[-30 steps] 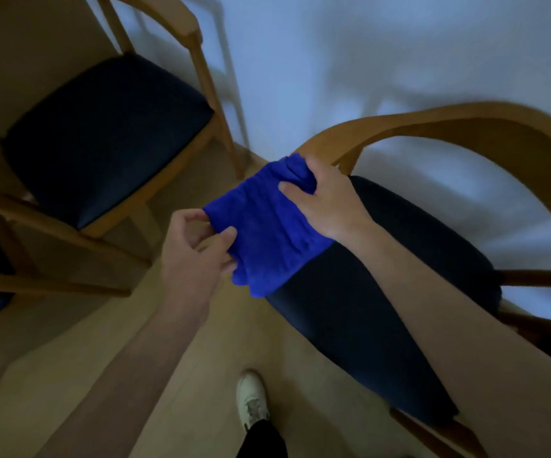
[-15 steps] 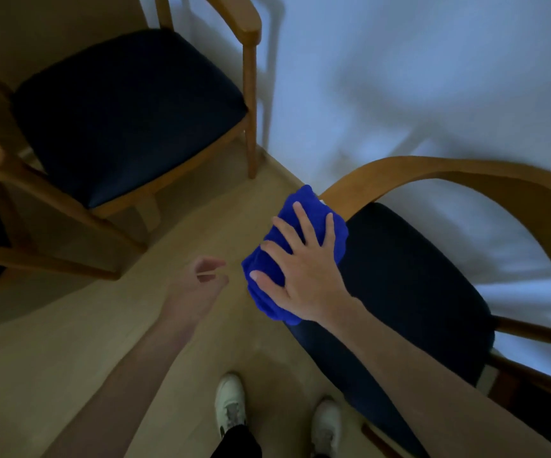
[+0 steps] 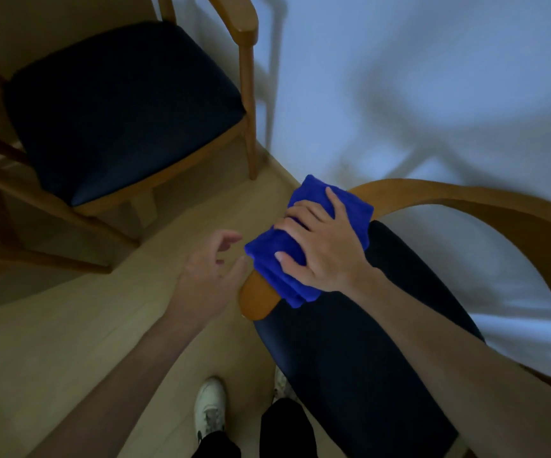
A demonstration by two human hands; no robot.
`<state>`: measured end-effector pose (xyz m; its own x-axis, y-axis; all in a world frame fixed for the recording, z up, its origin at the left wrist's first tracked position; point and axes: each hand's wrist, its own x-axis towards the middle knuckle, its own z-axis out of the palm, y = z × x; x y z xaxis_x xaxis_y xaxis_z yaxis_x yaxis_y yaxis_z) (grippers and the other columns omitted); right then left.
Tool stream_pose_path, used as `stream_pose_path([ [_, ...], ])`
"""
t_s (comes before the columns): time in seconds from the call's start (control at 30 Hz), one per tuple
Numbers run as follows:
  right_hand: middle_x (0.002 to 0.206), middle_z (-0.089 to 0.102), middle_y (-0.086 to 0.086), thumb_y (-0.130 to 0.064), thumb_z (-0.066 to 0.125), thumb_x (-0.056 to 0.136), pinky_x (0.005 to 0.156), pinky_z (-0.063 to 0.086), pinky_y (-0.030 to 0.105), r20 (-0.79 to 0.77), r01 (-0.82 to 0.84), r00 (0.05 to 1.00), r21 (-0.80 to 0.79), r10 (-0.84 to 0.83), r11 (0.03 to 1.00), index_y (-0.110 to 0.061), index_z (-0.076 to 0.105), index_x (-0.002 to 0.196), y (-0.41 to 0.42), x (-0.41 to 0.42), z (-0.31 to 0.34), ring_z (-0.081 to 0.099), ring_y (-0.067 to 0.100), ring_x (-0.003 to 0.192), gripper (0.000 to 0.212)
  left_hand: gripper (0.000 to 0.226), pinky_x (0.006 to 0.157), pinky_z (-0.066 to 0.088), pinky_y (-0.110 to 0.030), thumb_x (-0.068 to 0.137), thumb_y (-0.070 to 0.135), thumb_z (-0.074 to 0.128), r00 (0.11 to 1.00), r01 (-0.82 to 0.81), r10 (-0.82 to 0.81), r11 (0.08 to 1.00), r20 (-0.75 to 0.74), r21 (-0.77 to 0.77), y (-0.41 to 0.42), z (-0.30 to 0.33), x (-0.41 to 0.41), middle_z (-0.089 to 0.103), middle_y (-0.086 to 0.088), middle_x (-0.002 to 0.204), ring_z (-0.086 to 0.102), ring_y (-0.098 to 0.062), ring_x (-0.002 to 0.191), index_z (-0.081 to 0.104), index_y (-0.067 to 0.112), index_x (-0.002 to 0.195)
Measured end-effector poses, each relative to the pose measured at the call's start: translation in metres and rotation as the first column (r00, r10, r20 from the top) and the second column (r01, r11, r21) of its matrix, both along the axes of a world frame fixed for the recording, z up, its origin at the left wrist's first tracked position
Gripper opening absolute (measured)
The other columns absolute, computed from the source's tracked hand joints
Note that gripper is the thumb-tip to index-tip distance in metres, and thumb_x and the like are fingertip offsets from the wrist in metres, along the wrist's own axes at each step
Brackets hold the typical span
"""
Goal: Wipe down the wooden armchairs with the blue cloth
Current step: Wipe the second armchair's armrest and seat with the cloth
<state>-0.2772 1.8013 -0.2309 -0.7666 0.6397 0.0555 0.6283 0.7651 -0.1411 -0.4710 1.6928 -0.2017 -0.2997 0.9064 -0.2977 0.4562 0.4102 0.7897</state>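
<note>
Right hand (image 3: 325, 251): we press the blue cloth (image 3: 304, 239) onto the armrest (image 3: 257, 300), fingers spread flat.
Left hand (image 3: 209, 271): loose, holding nothing.

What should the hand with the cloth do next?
Probably slide the cloth along the armrest toward its bare rounded end. The right hand already presses the cloth onto the wood, and that end looks uncovered. The left hand hovers free.

Bare forearms (image 3: 439, 332), black trousers (image 3: 284, 431), white shoes (image 3: 210, 403).
</note>
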Motion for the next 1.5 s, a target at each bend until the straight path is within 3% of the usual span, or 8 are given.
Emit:
stream_pose_path([
  [0.17, 0.118, 0.060, -0.005, -0.056, 0.035, 0.094, 0.117, 0.014, 0.058, 0.014, 0.149, 0.989, 0.025, -0.150, 0.988, -0.026, 0.057, 0.118, 0.054, 0.040, 0.000, 0.052, 0.021, 0.115, 0.045, 0.030, 0.075, 0.035, 0.000, 0.093, 0.030, 0.058, 0.997, 0.032, -0.030, 0.999, -0.070, 0.021, 0.011, 0.007, 0.006, 0.048, 0.026, 0.113, 0.042, 0.024, 0.100, 0.052, 0.034, 0.122],
  [0.33, 0.117, 0.059, -0.001, -0.057, 0.029, 0.096, 0.115, 0.016, 0.060, 0.110, 0.280, 0.953, 0.030, -0.282, 0.959, -0.024, 0.055, 0.116, 0.071, 0.054, 0.000, 0.050, 0.023, 0.114, 0.047, 0.025, 0.083, 0.038, -0.009, 0.095, 0.028, 0.053, 0.989, -0.110, 0.113, 0.993, -0.091, 0.043, -0.002, 0.000, 0.005, 0.054, 0.018, 0.113, 0.051, 0.009, 0.102, 0.055, 0.027, 0.120],
  [0.43, 0.129, 0.055, 0.009, -0.070, 0.019, 0.093, 0.114, 0.013, 0.066, 0.211, 0.299, 0.931, 0.031, -0.299, 0.954, -0.018, 0.054, 0.124, 0.046, 0.032, 0.009, 0.045, 0.032, 0.126, 0.070, 0.025, 0.089, 0.045, -0.022, 0.098, 0.028, 0.049, 0.984, -0.155, 0.160, 0.986, -0.082, 0.065, -0.012, -0.004, 0.011, 0.055, 0.016, 0.113, 0.053, -0.001, 0.106, 0.056, 0.023, 0.121],
  [0.7, 0.147, 0.043, 0.013, -0.084, 0.042, 0.077, 0.114, 0.003, 0.069, 0.092, -0.254, 0.958, -0.170, 0.272, 0.952, -0.028, 0.046, 0.140, -0.102, -0.046, 0.005, 0.029, 0.035, 0.142, 0.084, 0.028, 0.074, 0.039, -0.011, 0.101, 0.033, 0.038, 0.960, -0.272, 0.270, 0.962, -0.068, -0.016, -0.051, -0.014, -0.003, 0.061, 0.010, 0.111, 0.055, 0.007, 0.097, 0.059, 0.022, 0.117],
  [0.9, 0.149, 0.041, 0.003, -0.076, 0.064, 0.068, 0.117, 0.006, 0.062, 0.067, -0.434, 0.892, -0.149, 0.447, 0.889, -0.037, 0.042, 0.141, -0.065, -0.025, 0.009, 0.031, 0.027, 0.142, 0.086, 0.026, 0.075, 0.037, -0.017, 0.103, 0.033, 0.037, 0.952, -0.288, 0.283, 0.957, -0.117, -0.025, -0.060, -0.011, -0.015, 0.062, 0.007, 0.104, 0.055, -0.003, 0.095, 0.059, 0.022, 0.112],
  [1.23, 0.151, 0.033, -0.003, -0.083, 0.067, 0.054, 0.119, 0.003, 0.059, 0.263, -0.196, 0.932, -0.210, 0.249, 0.958, -0.041, 0.023, 0.148, 0.037, 0.023, 0.031, 0.029, 0.022, 0.142, 0.113, 0.040, 0.094, 0.047, -0.038, 0.098, 0.052, 0.034, 0.990, -0.118, 0.116, 0.993, -0.077, -0.011, -0.036, 0.007, 0.032, 0.057, 0.013, 0.115, 0.054, -0.008, 0.109, 0.053, 0.026, 0.120],
  [1.37, 0.150, 0.026, -0.008, -0.073, 0.080, 0.037, 0.113, 0.011, 0.062, 0.448, -0.195, 0.817, -0.379, 0.364, 0.905, -0.043, 0.008, 0.147, 0.070, 0.016, 0.042, 0.025, 0.022, 0.139, 0.135, 0.036, 0.094, 0.047, -0.034, 0.096, 0.050, 0.038, 0.990, -0.121, 0.124, 0.992, -0.074, 0.043, -0.039, 0.004, 0.034, 0.054, 0.015, 0.113, 0.052, -0.004, 0.107, 0.052, 0.026, 0.119],
  [1.5, 0.144, 0.036, -0.008, -0.063, 0.086, 0.042, 0.112, 0.019, 0.063, 0.525, -0.310, 0.721, -0.338, 0.452, 0.889, -0.032, 0.017, 0.145, 0.068, -0.012, 0.042, 0.036, 0.022, 0.133, 0.129, 0.031, 0.096, 0.048, -0.038, 0.094, 0.042, 0.046, 0.984, -0.168, 0.169, 0.986, -0.059, 0.019, -0.060, -0.002, 0.027, 0.057, 0.012, 0.117, 0.052, -0.007, 0.113, 0.052, 0.025, 0.119],
])
